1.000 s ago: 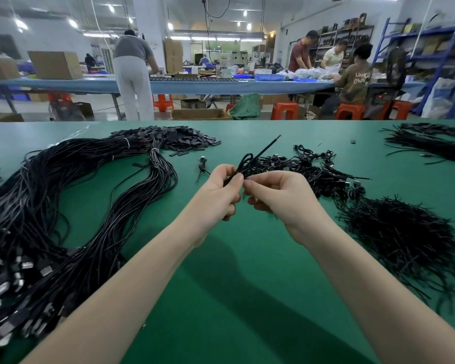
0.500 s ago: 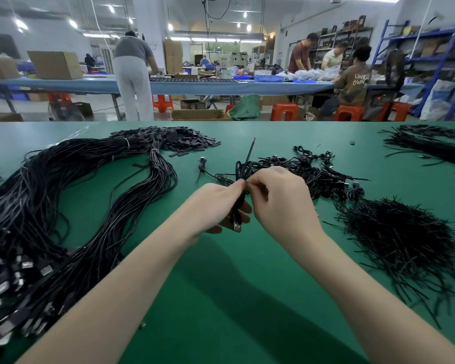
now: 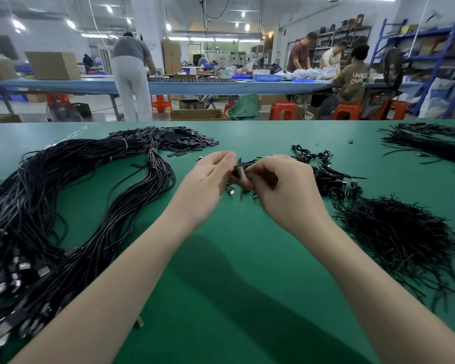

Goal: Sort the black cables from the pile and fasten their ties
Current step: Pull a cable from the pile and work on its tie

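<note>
Both hands, left hand (image 3: 210, 177) and right hand (image 3: 279, 185), pinch the small coiled cable (image 3: 241, 170) between them just above the worktop (image 3: 234, 258), so I'd keep the coil tight while cinching the tie.

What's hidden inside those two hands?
A small black cable, pinched between the left hand and right hand. A USB plug dangles below. The fingers cover the tie and most of the coil.

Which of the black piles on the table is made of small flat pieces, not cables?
The far pile, beyond the long cable bundle; the others are stringy strands or cables.
</note>
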Demonstrator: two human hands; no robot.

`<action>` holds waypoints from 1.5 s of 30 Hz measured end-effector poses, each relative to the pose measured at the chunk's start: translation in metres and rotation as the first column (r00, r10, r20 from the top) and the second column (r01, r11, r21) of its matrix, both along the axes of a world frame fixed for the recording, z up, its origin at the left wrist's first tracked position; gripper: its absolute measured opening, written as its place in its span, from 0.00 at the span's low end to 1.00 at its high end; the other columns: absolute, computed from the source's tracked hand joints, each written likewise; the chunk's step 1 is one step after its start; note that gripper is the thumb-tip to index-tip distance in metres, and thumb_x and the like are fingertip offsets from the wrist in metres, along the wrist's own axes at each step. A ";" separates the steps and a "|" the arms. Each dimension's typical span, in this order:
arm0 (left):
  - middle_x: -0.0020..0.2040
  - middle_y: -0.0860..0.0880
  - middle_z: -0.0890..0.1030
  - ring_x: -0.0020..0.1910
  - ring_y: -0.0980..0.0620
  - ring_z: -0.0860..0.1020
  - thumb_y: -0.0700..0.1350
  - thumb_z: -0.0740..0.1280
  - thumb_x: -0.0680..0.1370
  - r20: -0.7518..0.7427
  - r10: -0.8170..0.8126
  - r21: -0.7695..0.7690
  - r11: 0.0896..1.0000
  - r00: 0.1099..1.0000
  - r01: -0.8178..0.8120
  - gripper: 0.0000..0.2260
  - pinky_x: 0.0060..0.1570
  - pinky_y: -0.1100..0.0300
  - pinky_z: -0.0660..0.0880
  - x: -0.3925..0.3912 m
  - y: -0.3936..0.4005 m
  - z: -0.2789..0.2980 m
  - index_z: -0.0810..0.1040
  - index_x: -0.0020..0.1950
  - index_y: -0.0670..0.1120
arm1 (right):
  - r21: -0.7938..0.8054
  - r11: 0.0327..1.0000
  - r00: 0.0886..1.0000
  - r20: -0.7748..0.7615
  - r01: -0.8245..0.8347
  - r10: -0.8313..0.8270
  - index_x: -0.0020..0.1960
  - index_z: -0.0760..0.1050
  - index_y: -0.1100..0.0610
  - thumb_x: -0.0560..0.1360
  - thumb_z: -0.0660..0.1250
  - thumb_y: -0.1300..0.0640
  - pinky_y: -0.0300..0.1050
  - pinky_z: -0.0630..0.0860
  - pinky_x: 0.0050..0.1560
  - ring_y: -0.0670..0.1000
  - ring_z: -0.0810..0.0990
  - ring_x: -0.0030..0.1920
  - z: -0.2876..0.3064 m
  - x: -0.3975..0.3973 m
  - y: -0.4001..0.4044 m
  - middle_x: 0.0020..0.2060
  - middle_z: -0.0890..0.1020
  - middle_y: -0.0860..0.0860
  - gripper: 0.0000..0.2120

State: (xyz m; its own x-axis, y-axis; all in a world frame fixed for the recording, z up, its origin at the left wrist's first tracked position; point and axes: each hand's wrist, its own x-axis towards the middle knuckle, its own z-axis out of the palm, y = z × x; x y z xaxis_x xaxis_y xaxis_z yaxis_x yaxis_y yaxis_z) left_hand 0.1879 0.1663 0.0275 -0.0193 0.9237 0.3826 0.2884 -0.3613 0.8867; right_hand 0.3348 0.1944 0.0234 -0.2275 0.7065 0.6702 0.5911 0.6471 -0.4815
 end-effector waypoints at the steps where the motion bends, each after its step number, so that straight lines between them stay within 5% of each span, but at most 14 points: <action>1: 0.51 0.60 0.82 0.55 0.60 0.76 0.51 0.56 0.83 -0.042 0.008 0.028 1.000 0.999 -0.007 0.23 0.60 0.64 0.68 -0.001 0.002 -0.002 0.82 0.32 0.59 | 0.007 1.000 1.000 0.004 0.007 -0.007 0.43 0.83 0.57 0.73 0.71 0.61 0.25 0.65 0.38 0.38 0.71 0.34 0.001 -0.001 -0.001 0.33 0.75 0.45 0.02; 4: 0.48 0.46 0.84 0.54 0.47 0.79 0.58 0.55 0.81 -0.122 -0.026 0.050 0.998 0.992 0.032 0.22 0.66 0.55 0.69 -0.007 0.006 -0.006 0.83 0.38 0.52 | 0.005 1.000 0.999 0.030 0.014 -0.014 0.42 0.83 0.56 0.72 0.70 0.63 0.26 0.66 0.38 0.44 0.71 0.36 0.002 0.001 -0.001 0.35 0.76 0.46 0.04; 6: 0.45 0.40 0.82 0.48 0.46 0.79 0.60 0.55 0.78 -0.157 -0.024 0.046 0.998 0.987 0.032 0.20 0.61 0.46 0.72 -0.008 0.006 -0.009 0.83 0.41 0.53 | 0.024 1.000 0.999 0.045 0.010 -0.011 0.41 0.82 0.57 0.72 0.70 0.63 0.31 0.65 0.37 0.46 0.71 0.36 0.001 0.000 -0.002 0.34 0.76 0.46 0.04; 9: 0.42 0.42 0.80 0.43 0.45 0.76 0.57 0.58 0.77 -0.193 0.013 0.087 0.996 0.981 0.004 0.14 0.49 0.51 0.74 -0.004 0.005 -0.011 0.80 0.43 0.54 | 0.053 0.998 0.996 0.083 0.036 -0.040 0.42 0.82 0.57 0.73 0.69 0.62 0.42 0.67 0.40 0.50 0.74 0.38 -0.002 -0.002 -0.001 0.35 0.79 0.50 0.04; 13: 0.39 0.53 0.81 0.39 0.51 0.79 0.47 0.59 0.79 -0.013 0.006 -0.100 0.995 1.000 -0.008 0.12 0.51 0.49 0.78 -0.002 0.005 -0.006 0.82 0.41 0.53 | 0.137 0.989 0.985 0.156 0.053 -0.074 0.43 0.80 0.62 0.75 0.66 0.62 0.51 0.74 0.39 0.58 0.75 0.40 -0.008 -0.003 0.000 0.37 0.78 0.55 0.05; 16: 0.39 0.49 0.84 0.34 0.52 0.80 0.42 0.59 0.78 0.230 -0.029 -0.303 0.948 0.973 0.100 0.14 0.42 0.57 0.80 -0.006 0.006 -0.003 0.84 0.42 0.49 | 0.327 0.944 0.964 0.236 0.037 -0.120 0.38 0.76 0.66 0.71 0.67 0.69 0.51 0.74 0.35 0.61 0.76 0.36 -0.013 -0.006 -0.002 0.34 0.77 0.59 0.03; 20: 0.45 0.45 0.85 0.39 0.52 0.84 0.36 0.55 0.79 0.368 -0.138 -0.336 0.902 0.919 0.270 0.16 0.39 0.62 0.81 -0.018 0.008 -0.001 0.83 0.50 0.46 | 0.448 0.894 0.964 0.225 0.026 -0.141 0.38 0.77 0.67 0.70 0.67 0.71 0.52 0.75 0.36 0.61 0.76 0.34 -0.020 -0.006 0.001 0.33 0.77 0.60 0.03; 24: 0.49 0.49 0.85 0.49 0.55 0.83 0.34 0.63 0.79 0.214 -0.236 -0.246 0.926 0.948 0.286 0.14 0.46 0.65 0.79 -0.025 0.007 -0.001 0.82 0.53 0.51 | 0.223 0.975 0.999 0.033 -0.014 0.006 0.46 0.81 0.64 0.75 0.67 0.66 0.46 0.74 0.40 0.55 0.77 0.38 -0.014 -0.001 0.003 0.37 0.80 0.55 0.05; 28: 0.48 0.51 0.85 0.49 0.57 0.83 0.28 0.62 0.77 0.126 -0.254 -0.142 0.952 0.959 0.271 0.21 0.47 0.65 0.79 -0.027 0.007 0.000 0.81 0.57 0.52 | 0.127 0.992 0.998 -0.053 -0.016 0.023 0.49 0.84 0.59 0.74 0.69 0.65 0.27 0.68 0.43 0.41 0.72 0.38 -0.009 -0.001 0.006 0.39 0.83 0.51 0.07; 33: 0.47 0.57 0.83 0.47 0.60 0.80 0.36 0.70 0.74 -0.236 0.041 0.189 0.982 0.971 0.005 0.17 0.49 0.65 0.77 -0.024 0.010 -0.004 0.81 0.50 0.60 | 0.117 0.993 0.998 -0.064 -0.015 0.022 0.48 0.84 0.60 0.73 0.69 0.66 0.31 0.65 0.41 0.40 0.71 0.39 -0.012 -0.005 0.004 0.39 0.84 0.52 0.07; 37: 0.45 0.63 0.81 0.45 0.65 0.79 0.42 0.71 0.75 -0.252 0.145 0.338 0.940 0.957 -0.054 0.10 0.46 0.69 0.75 -0.017 0.011 -0.009 0.80 0.48 0.59 | 0.157 0.987 0.997 -0.076 0.025 -0.013 0.46 0.83 0.60 0.73 0.69 0.66 0.34 0.66 0.40 0.45 0.73 0.37 -0.014 -0.007 0.004 0.38 0.83 0.53 0.05; 41: 0.36 0.54 0.82 0.35 0.54 0.80 0.46 0.69 0.77 0.073 0.084 0.055 0.995 0.994 -0.088 0.08 0.38 0.61 0.77 -0.007 0.006 -0.009 0.74 0.53 0.56 | 0.442 0.897 0.999 0.037 0.016 -0.036 0.44 0.81 0.65 0.74 0.66 0.68 0.50 0.76 0.38 0.59 0.79 0.37 -0.018 -0.007 0.001 0.36 0.81 0.58 0.05; 43: 0.32 0.51 0.80 0.27 0.54 0.77 0.44 0.67 0.77 0.470 -0.021 -0.253 0.954 0.882 0.158 0.03 0.30 0.61 0.76 -0.004 0.002 -0.001 0.76 0.50 0.49 | 0.626 0.780 0.993 0.095 -0.004 -0.071 0.45 0.82 0.66 0.75 0.63 0.69 0.52 0.77 0.38 0.60 0.80 0.37 -0.021 -0.006 -0.001 0.37 0.81 0.59 0.08; 45: 0.30 0.50 0.78 0.24 0.55 0.75 0.43 0.67 0.77 0.635 -0.042 -0.329 0.889 0.772 0.319 0.03 0.25 0.64 0.74 -0.004 0.000 0.004 0.78 0.44 0.48 | 0.678 0.735 0.995 0.078 -0.002 -0.069 0.45 0.82 0.66 0.75 0.63 0.68 0.51 0.78 0.40 0.59 0.81 0.38 -0.022 -0.006 0.000 0.38 0.82 0.58 0.08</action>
